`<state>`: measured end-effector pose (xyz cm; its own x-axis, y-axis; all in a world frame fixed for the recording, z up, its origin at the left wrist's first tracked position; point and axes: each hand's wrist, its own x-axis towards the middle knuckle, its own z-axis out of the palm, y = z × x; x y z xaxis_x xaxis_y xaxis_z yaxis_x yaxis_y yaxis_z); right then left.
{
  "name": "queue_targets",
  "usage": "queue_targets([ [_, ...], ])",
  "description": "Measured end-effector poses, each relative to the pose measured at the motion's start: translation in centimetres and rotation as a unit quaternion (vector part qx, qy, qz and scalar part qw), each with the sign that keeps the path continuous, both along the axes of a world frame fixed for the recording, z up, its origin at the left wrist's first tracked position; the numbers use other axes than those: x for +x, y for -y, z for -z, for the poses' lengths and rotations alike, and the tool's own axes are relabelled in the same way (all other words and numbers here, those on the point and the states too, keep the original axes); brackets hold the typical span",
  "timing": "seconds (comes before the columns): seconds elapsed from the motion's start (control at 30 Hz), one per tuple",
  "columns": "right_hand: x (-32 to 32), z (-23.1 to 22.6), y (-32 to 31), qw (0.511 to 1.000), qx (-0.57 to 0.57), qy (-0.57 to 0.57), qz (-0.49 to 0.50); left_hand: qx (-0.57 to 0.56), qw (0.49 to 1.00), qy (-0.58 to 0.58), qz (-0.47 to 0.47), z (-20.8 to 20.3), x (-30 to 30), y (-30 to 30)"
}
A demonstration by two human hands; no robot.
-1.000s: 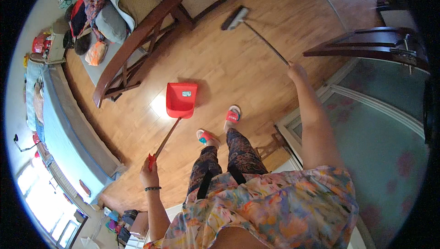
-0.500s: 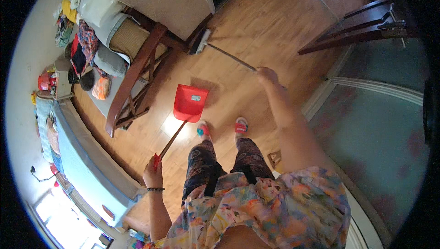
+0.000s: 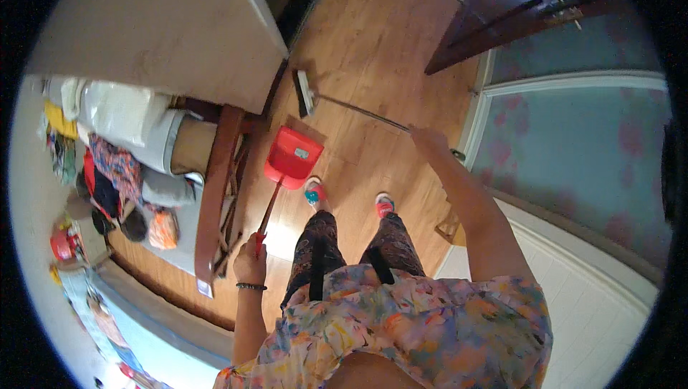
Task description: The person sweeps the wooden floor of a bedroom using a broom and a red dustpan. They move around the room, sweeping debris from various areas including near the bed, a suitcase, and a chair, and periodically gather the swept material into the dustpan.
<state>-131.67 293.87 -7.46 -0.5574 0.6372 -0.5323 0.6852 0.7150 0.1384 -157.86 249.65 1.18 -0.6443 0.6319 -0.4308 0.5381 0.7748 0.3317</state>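
My left hand [image 3: 250, 263] is closed round the handle of a red dustpan [image 3: 292, 154]. The pan hangs or rests just ahead of my left foot; whether it touches the floor I cannot tell. With my right hand [image 3: 430, 144] I grip the thin stick of a broom [image 3: 306, 94]. Its white head with dark bristles is on the floor beyond the dustpan, beside the wall's corner. The two tools are apart from each other.
To the left, a dark red wooden frame [image 3: 216, 195] edges a bed piled with clothes and bedding [image 3: 129, 124]. A brown door [image 3: 502, 9] stands ajar at the far right, near a glass panel [image 3: 573, 138]. A small wooden stool [image 3: 448, 228] is by my right leg.
My view has turned, so the bed and door have shifted. The broom head now lies nearer the dustpan, away from the bed frame's end. My feet have moved apart.
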Motion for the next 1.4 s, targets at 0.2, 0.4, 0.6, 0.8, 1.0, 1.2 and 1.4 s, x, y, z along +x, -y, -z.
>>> queue_targets([
  [0.2,0.0,0.6,-0.7,0.988,-0.017,0.05,0.144,0.018,0.994,0.005,0.112,3.1,-7.5,-3.8],
  [0.4,10.7,1.2,17.4,0.948,-0.027,0.021,0.316,0.121,0.981,-0.006,0.149,5.0,-11.0,-9.0],
  [0.6,10.4,-3.0,37.5,0.563,-0.308,-0.299,0.706,0.019,0.978,-0.032,0.203,8.1,-13.3,-10.6],
  [0.8,7.6,-7.9,60.3,0.411,-0.283,-0.224,0.837,-0.025,0.953,-0.084,0.29,17.0,-19.2,-10.3],
  [1.0,9.2,-4.4,77.7,0.299,-0.274,-0.242,0.882,-0.086,0.927,-0.147,0.334,17.0,-18.4,-12.5],
  [1.2,10.6,8.1,75.4,-0.142,-0.252,-0.486,0.825,0.033,0.951,-0.109,0.288,19.1,-19.4,-12.4],
  [1.4,-12.9,9.8,55.8,-0.12,-0.283,-0.526,0.793,0.048,0.967,0.042,0.248,22.0,-23.2,-11.1],
])
